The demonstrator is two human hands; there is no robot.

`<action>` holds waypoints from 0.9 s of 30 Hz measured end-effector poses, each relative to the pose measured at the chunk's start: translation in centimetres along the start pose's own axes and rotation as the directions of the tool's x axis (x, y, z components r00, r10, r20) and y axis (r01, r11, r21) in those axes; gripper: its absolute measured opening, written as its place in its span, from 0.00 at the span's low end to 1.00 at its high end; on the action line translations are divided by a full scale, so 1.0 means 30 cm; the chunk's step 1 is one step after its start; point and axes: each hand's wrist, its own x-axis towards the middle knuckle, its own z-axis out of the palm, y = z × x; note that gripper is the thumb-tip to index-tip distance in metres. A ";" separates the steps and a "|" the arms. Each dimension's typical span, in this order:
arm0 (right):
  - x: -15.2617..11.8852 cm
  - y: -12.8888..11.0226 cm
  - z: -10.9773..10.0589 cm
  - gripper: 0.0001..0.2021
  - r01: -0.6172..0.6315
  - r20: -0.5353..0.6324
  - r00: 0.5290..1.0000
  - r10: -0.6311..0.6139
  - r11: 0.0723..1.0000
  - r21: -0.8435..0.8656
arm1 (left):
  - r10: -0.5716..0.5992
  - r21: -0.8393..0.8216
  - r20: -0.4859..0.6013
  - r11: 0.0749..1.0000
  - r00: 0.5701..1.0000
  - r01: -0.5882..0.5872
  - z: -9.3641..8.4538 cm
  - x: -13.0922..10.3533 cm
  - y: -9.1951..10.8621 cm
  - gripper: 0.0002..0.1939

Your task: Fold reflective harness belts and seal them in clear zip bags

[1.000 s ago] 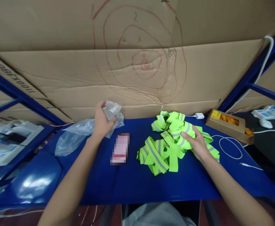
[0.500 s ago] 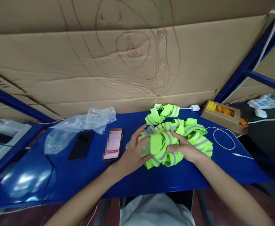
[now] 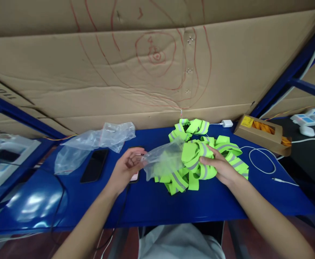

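Note:
A clear plastic bag [image 3: 161, 158] stretches leftward from a bundle of neon-green reflective straps [image 3: 193, 158]. My left hand [image 3: 129, 167] pinches the bag's left end, above a phone [image 3: 135, 177] that it mostly covers. Around the right side of the bundle, my right hand [image 3: 219, 165] is closed with the thumb on top. More green straps with grey stripes [image 3: 237, 158] lie loosely beneath and behind it on the blue table. Another small coil of the same straps [image 3: 188, 129] rests against the cardboard at the back. Whether the bag's end fits over the bundle is hard to see.
Left of my hands lie a dark phone [image 3: 94, 166] and crumpled plastic bags [image 3: 98, 140]. At the back right are a white charger [image 3: 226, 123], its cable [image 3: 261, 171] and a cardboard box [image 3: 262, 133] with orange contents. A cardboard panel [image 3: 92, 72] rises behind the table.
My left hand has moved left, away from the straps, drawing the clear bag out to the left. My right hand still holds the bundle, slightly farther right. The view has shifted a little.

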 end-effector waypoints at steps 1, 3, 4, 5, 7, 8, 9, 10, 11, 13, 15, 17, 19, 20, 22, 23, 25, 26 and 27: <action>-0.001 -0.005 0.001 0.54 -0.006 0.007 1.000 0.006 0.999 0.032 | 0.005 -0.036 -0.061 0.999 0.998 -0.007 -0.009 -0.001 0.004 0.24; -0.002 -0.010 0.006 0.58 -0.024 0.039 0.999 0.021 0.997 0.075 | 0.005 -0.030 -0.180 0.999 0.984 -0.011 -0.008 -0.007 0.006 0.22; -0.003 -0.010 0.010 0.59 -0.033 0.054 0.998 0.028 0.996 0.086 | 0.008 0.005 -0.219 1.000 0.976 -0.007 0.001 -0.012 0.004 0.22; -0.003 -0.009 0.014 0.60 -0.039 0.068 0.997 0.033 0.995 0.094 | 0.009 0.048 -0.228 0.999 0.974 0.002 0.015 -0.017 0.001 0.21; -0.002 -0.005 0.019 0.62 -0.049 0.099 0.994 0.039 0.994 0.097 | -0.010 0.098 -0.170 0.995 0.985 0.027 0.051 -0.027 -0.006 0.22; -0.002 -0.003 0.020 0.62 -0.053 0.106 0.993 0.043 0.994 0.094 | -0.030 0.092 -0.121 0.995 0.992 0.041 0.068 -0.031 -0.009 0.23; -0.001 -0.002 0.021 0.61 -0.053 0.103 0.994 0.044 0.995 0.088 | -0.052 0.070 -0.073 0.996 0.996 0.057 0.083 -0.034 -0.010 0.24; 0.000 -0.002 0.021 0.60 -0.050 0.097 0.994 0.042 0.995 0.082 | -0.074 0.039 -0.025 0.996 0.997 0.075 0.094 -0.036 -0.011 0.26; 0.001 -0.002 0.021 0.58 -0.044 0.088 0.995 0.037 0.996 0.079 | -0.093 0.012 0.020 0.996 0.995 0.093 0.100 -0.039 -0.013 0.28; 0.003 -0.007 0.021 0.52 -0.028 0.070 0.997 0.022 0.995 0.091 | -0.111 -0.010 0.100 0.994 0.989 0.113 0.098 -0.045 -0.020 0.32; 0.005 -0.014 0.020 0.48 -0.019 0.084 0.996 0.008 0.991 0.134 | -0.095 0.016 0.167 0.995 0.981 0.094 0.083 -0.058 -0.032 0.36; 0.007 -0.020 0.017 0.47 -0.041 0.105 0.994 0.023 0.985 0.166 | -0.047 0.110 0.222 0.994 0.974 0.023 0.063 -0.080 -0.039 0.41; 0.006 -0.023 0.009 0.48 -0.091 0.123 0.990 0.073 0.985 0.146 | 0.001 0.298 0.247 0.951 0.969 -0.077 0.048 -0.108 -0.023 0.45; 0.005 -0.023 0.004 0.49 -0.116 0.126 0.987 0.101 0.986 0.119 | 0.026 0.416 0.236 0.901 0.971 -0.125 0.047 -0.122 -0.003 0.47; 0.000 -0.022 -0.006 0.50 -0.131 0.136 0.983 0.121 0.989 0.067 | 0.094 0.645 0.188 0.739 0.978 -0.195 0.064 -0.144 0.053 0.51; -0.004 -0.022 -0.010 0.49 -0.121 0.142 0.983 0.113 0.991 0.051 | 0.154 0.717 0.181 0.655 0.971 -0.237 0.083 -0.151 0.084 0.52; -0.014 -0.025 -0.016 0.48 -0.101 0.197 0.976 0.094 0.995 0.024 | 0.252 0.793 0.248 0.502 0.935 -0.345 0.142 -0.154 0.135 0.55; -0.020 -0.029 -0.018 0.47 -0.101 0.246 0.965 0.097 0.995 0.003 | 0.267 0.804 0.302 0.445 0.915 -0.395 0.176 -0.150 0.150 0.57; -0.026 -0.032 -0.021 0.46 -0.106 0.297 0.949 0.108 0.994 -0.025 | 0.254 0.800 0.354 0.417 0.900 -0.432 0.211 -0.143 0.156 0.61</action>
